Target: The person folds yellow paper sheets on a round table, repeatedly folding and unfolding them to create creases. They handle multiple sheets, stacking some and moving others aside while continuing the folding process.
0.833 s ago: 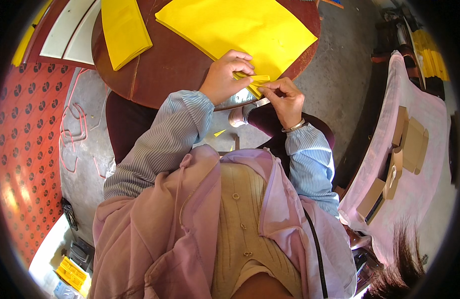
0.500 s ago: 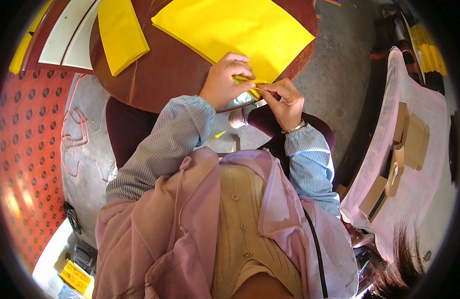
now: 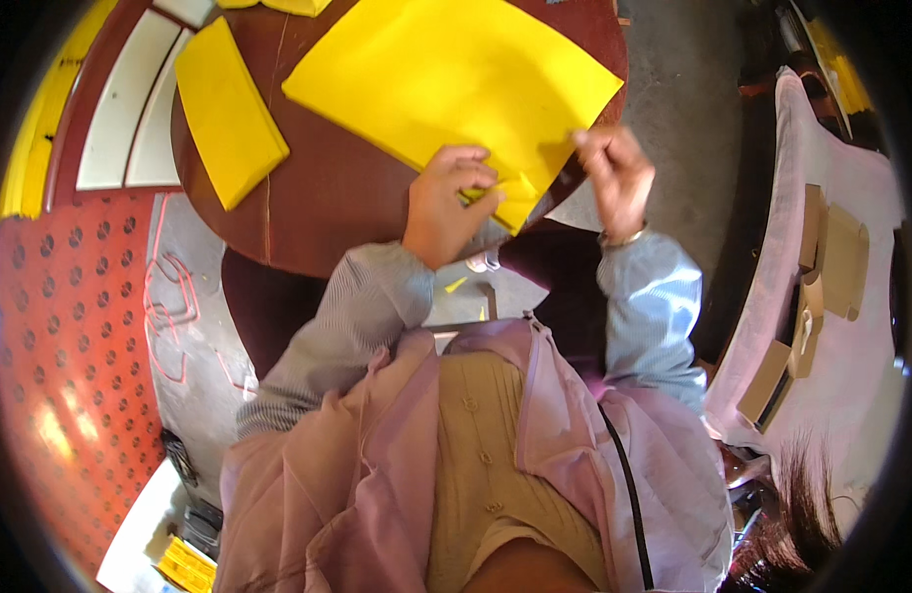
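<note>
Yellow stack (image 3: 456, 79) on red-brown table (image 3: 328, 198), near corner at rim | risk, my guess: layers skew if left grip slackens | left hand (image 3: 451, 203) curled narrow, gripping near edge | right hand (image 3: 619, 178) off right edge, fingertips bunched, blurred; can't tell if holding anything

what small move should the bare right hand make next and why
Perhaps move the bare right hand to the small folded yellow flap on the large four-sided yellow sheet, since only the bare left hand is beside that flap.
</note>
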Available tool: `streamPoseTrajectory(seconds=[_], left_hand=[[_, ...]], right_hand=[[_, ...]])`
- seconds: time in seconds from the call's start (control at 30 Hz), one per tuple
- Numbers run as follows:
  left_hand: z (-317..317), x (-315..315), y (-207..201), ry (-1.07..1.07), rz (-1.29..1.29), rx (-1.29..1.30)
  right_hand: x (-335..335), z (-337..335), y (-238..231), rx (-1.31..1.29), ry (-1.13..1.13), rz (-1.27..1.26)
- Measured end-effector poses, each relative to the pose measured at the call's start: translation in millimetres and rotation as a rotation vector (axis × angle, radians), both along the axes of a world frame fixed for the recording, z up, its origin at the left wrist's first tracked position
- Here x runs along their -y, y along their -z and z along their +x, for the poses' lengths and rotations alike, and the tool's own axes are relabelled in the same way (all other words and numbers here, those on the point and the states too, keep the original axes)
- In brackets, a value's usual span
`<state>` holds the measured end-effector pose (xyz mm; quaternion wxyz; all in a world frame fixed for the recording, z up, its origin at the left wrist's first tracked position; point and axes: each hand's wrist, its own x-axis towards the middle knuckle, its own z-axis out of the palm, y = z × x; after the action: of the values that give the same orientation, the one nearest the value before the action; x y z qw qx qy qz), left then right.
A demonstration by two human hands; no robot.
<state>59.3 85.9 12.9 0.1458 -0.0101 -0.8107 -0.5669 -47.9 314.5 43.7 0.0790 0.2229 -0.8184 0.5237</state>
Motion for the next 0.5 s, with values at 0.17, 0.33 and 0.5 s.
streamPoseTrajectory(seconds=[0.17,0.33,0.5], left_hand=[[0.9,-3.8,-9.3,0.009,0.059,0.009],[0.5,-2.9,-17.8,0.041,0.031,0.071],[2.9,-6.0,-16.8,0.019,0.028,0.100]], right_hand=[[20.5,-181.5,17.0,-0.406,0.105,0.183],[64.3,-299.8,50.0,-0.780,0.301,0.709],[66.5,-317.6,41.5,-0.283,0.307,0.974]])
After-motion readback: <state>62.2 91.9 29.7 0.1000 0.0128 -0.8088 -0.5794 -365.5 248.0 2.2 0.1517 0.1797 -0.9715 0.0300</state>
